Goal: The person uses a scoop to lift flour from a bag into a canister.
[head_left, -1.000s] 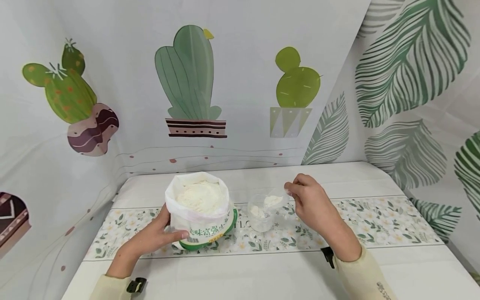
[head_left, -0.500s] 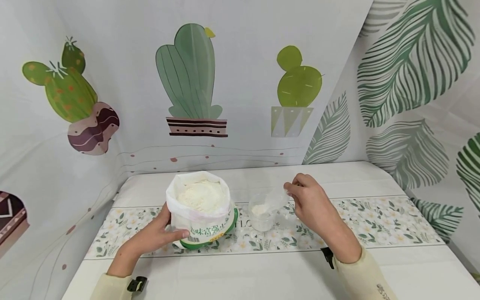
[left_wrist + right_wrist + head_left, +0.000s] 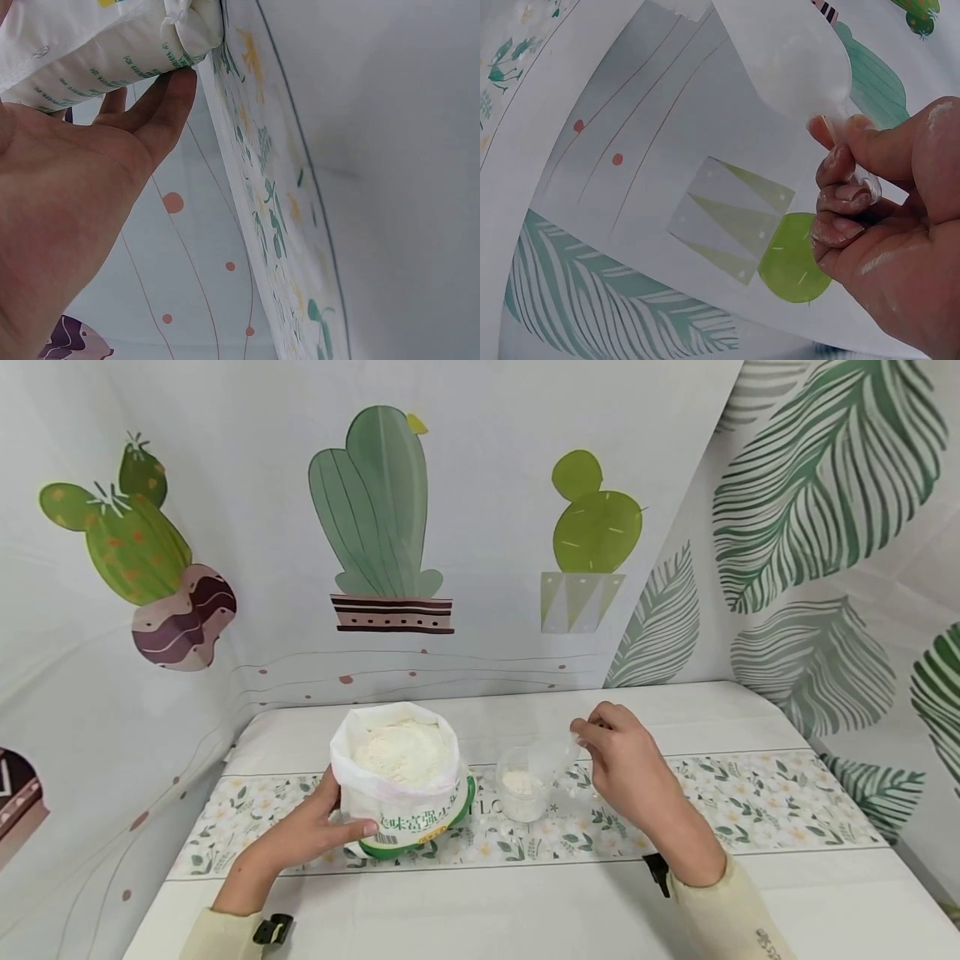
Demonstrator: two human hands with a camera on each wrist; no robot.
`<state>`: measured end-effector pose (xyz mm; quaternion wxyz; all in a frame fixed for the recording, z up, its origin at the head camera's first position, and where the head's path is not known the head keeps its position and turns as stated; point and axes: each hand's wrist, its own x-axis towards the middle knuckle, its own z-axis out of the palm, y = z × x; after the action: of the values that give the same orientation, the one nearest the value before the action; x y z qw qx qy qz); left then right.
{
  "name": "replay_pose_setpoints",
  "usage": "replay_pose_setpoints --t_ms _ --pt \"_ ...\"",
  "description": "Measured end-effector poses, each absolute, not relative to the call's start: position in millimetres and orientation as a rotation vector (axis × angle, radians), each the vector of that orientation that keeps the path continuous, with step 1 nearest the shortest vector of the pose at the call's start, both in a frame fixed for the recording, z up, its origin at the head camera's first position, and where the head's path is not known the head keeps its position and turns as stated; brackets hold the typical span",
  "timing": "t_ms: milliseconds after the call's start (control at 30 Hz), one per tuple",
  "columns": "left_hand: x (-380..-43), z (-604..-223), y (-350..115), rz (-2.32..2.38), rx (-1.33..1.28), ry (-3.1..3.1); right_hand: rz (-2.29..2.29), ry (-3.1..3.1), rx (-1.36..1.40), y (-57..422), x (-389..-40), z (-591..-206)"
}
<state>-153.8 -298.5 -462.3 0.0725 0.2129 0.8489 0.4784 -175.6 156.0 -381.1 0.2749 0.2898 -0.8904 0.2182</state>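
Observation:
An open bag of flour [image 3: 396,810], white with green lettering, stands on the table with its top rolled back and powder heaped inside. My left hand [image 3: 311,828] grips its left side, thumb across the front; the left wrist view shows fingers spread along the bag [image 3: 90,71]. To the right of the bag is a small clear plastic cup [image 3: 525,808] with white powder in it. Over the cup's right rim, my right hand [image 3: 628,768] pinches the handle of a clear plastic scoop [image 3: 795,64]. The scoop's bowl tilts toward the cup. White dust marks the right fingers.
A white table [image 3: 480,910] has a floral printed band [image 3: 772,802] running across it, under the bag and cup. Behind it hangs a cloth backdrop [image 3: 495,527] printed with cacti and leaves.
The scoop has tipped over the cup and the powder in it has dropped into the cup, which now holds more. My right hand has risen slightly; my left hand stays on the bag.

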Motion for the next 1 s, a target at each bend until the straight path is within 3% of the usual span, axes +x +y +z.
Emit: replay_pose_setpoints --t_ms 1000 --pt "-153.0 -462.5 -298.6 1.481 0.623 2.503 0.974 -2.284 0.654 156.0 -168.9 -367.3"
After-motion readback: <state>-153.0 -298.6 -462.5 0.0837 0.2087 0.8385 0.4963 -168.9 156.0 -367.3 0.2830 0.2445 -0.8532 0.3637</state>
